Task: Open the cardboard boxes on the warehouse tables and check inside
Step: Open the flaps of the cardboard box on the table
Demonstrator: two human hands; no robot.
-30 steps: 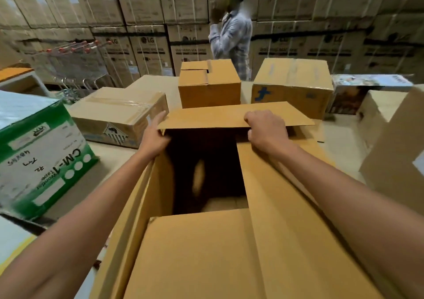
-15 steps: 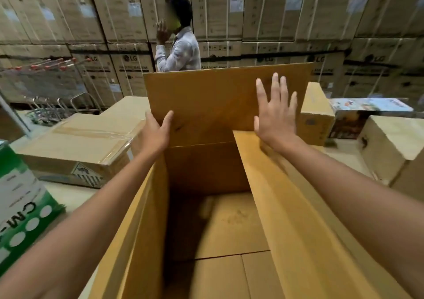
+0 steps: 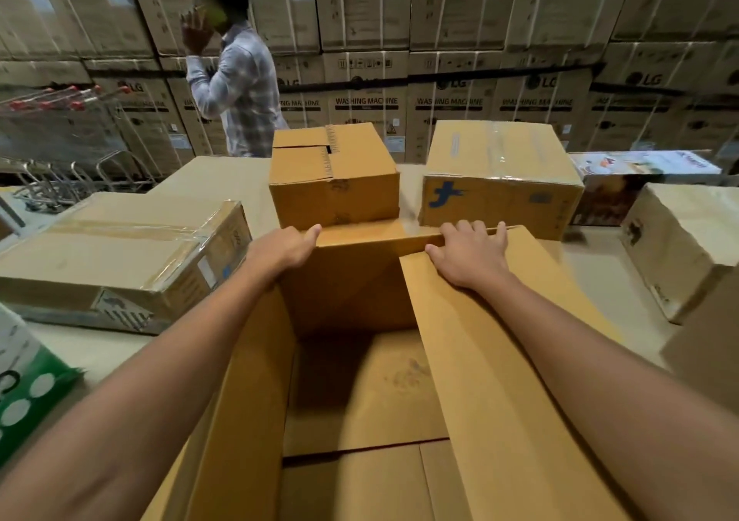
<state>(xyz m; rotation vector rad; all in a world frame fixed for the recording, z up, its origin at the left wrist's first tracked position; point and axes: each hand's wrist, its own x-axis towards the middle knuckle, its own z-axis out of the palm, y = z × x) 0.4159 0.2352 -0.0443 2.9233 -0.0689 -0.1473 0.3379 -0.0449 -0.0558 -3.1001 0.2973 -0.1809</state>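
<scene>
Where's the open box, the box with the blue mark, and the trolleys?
open box (image 3: 348,292), head view, far inner wall.
box with the blue mark (image 3: 500,156), head view, taped top.
trolleys (image 3: 52,128), head view, wire basket.

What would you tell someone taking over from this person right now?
Hands: left hand and right hand both hold the far flap of the open box, folded outward.
Done: this box is open; the part of its floor that shows is bare.
Left: the small box, the blue-marked box and the taped box on the table are closed.
</scene>
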